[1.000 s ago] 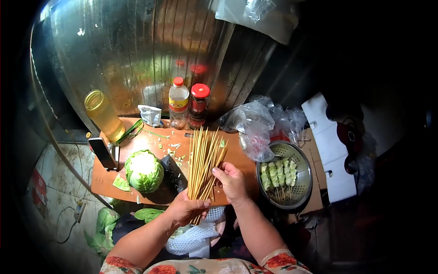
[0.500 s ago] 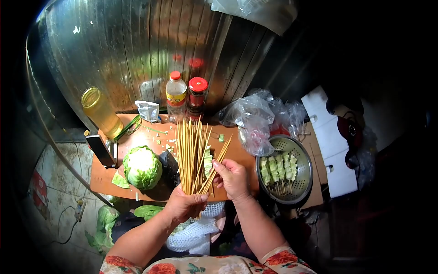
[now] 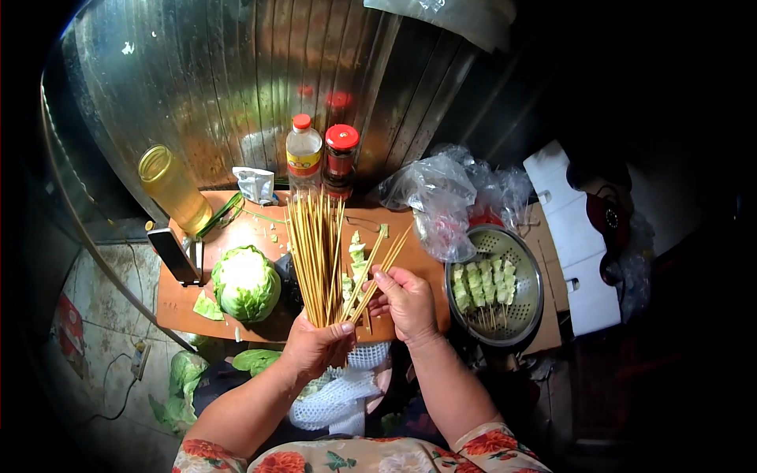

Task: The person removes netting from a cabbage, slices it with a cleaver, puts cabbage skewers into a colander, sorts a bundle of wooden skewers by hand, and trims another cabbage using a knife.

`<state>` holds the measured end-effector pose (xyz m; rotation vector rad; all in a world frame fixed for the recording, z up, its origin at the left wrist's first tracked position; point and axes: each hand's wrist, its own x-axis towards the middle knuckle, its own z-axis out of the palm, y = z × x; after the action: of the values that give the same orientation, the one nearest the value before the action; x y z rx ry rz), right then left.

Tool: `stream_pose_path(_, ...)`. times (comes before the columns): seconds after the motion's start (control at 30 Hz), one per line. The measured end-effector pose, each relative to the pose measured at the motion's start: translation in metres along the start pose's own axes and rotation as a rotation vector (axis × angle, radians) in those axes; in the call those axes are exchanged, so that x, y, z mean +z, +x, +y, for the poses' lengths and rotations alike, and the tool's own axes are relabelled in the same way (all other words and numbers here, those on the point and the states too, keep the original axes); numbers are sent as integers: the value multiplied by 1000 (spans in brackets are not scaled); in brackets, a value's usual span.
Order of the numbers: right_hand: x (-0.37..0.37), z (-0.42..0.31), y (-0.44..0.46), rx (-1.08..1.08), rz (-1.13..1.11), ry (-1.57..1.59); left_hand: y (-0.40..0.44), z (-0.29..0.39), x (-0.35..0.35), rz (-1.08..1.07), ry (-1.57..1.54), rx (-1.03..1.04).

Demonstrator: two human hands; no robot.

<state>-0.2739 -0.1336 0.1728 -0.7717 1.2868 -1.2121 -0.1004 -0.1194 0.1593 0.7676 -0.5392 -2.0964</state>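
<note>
Dozens of thin wooden skewers [image 3: 314, 256] stand in the left hand [image 3: 319, 340], low in the middle of the frame, its fingers curled round their lower part and the thumb lying across them. Just to the right, the right hand [image 3: 406, 303] is nearly closed, pinching a few skewers between thumb and fingers; these lean toward the upper right, apart from the main bundle at the top, their lower ends running down to the left hand. The step in hand looks like sorting a few sticks out of the bunch; parting them cleanly calls for a steady left grip and a light pull by the right.

Behind the parted skewers, pale cabbage pieces [image 3: 357, 254] lie on the surface [image 3: 183, 307]; whether they are threaded cannot be told. Left of the bundle sits a trimmed cabbage head [image 3: 246, 285], with a propped phone [image 3: 173, 256] beyond it. Right of centre, a metal colander [image 3: 495, 247] holds several loaded cabbage skewers [image 3: 489, 284]. Farther up stand a red-capped bottle [image 3: 304, 154] and a red-lidded jar [image 3: 341, 158].
</note>
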Motion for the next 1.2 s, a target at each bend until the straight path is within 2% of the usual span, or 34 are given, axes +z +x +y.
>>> stream_pose_path(0.33,-1,9,2,4,-3,115,0,-3,4,40,48,98)
stream_pose_path(0.47,-2,15,3,45,-4,254,0,-3,2,-1,53,61)
stream_pose_path(0.53,4,20,2,64,38,245,1,-6,8,92,56,94)
stream_pose_path(0.6,12,28,1,84,79,237,0,-8,0,52,90,43)
stream_pose_path(0.67,18,34,2,-194,194,-332,-1,-9,-1,54,105,-2)
stream_pose_path(0.73,23,22,-4,-205,219,-346,-2,-9,-1,56,118,-22)
stream_pose_path(0.8,24,7,-9,12,196,-217,-3,-10,0,60,145,19)
stream_pose_path(0.93,13,29,1,-102,149,-156,0,-15,-1,73,136,88)
stream_pose_path(1.0,13,24,1,57,103,206,0,-14,1,94,98,136)
stream_pose_path(1.13,24,18,-4,10,188,227,0,-10,0,121,84,115)
stream_pose_path(1.17,23,20,-3,-16,179,255,1,-10,12,163,21,219)
stream_pose_path(1.2,22,22,-2,-42,170,283,1,-11,8,162,22,218)
